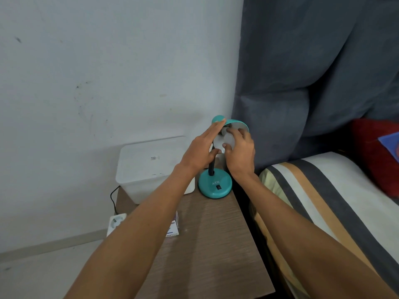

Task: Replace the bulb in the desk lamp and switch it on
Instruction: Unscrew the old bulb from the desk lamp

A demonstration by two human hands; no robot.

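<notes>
While the left hand [201, 148] lies flat and open against the outside of the teal lamp shade [235, 124], fingers straight and gripping nothing, the right hand [240, 151] has its fingertips curled around the white bulb [227, 141], which sits inside the shade at the socket. The desk lamp stands on its round teal base [215, 184] at the far right corner of the wooden table [211, 244], just beside the bed [323, 201]. A white lidded bin [149, 169] is on the table left of the base; lid shut, contents can't be seen. A small carton [173, 226] sits near the table's left edge, partly behind the left forearm; can't tell what's in it. A white socket strip [115, 223] with a black cable lies off the table's left side.
</notes>
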